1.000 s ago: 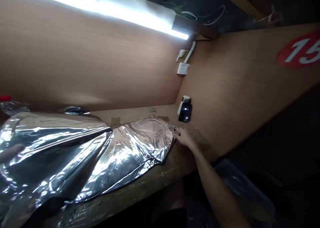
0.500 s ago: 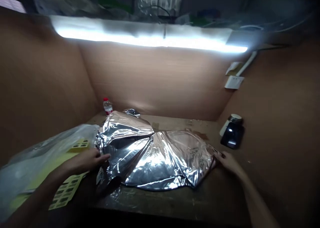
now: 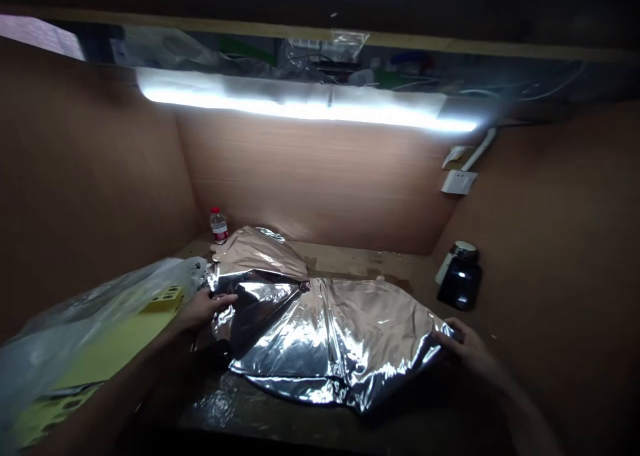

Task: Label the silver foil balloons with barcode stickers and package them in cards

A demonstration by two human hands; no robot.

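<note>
Fingers [image 3: 453, 336] of the right hand [image 3: 470, 353] were clamped on the outer end of a silvery film [image 3: 375, 323], thumb and fingertips meeting at its edge. Those of the left hand [image 3: 197, 311] lay at the opposite end, one digit extended over the film; whether they pinched it could not be told. Between the two sets of fingers the film lay spread on the work surface [image 3: 350, 253].

Half a second earlier the film's end had been bunched beside the right fingers; at this moment it was broader and smoother there, while a pleat ran through the middle and darker folds persisted just beside the left fingers. The change appeared to leave the right half more fully opened out than the left.

Left of the left fingers lay clear plastic [image 3: 130, 289] over yellow sheets [image 3: 117, 339]; beyond them stood a red-capped bottle [image 3: 219, 228]. Just beyond the right fingers were a glossy black object [image 3: 460, 284] and, behind it, a container with a metallic cap [image 3: 464, 249].
</note>
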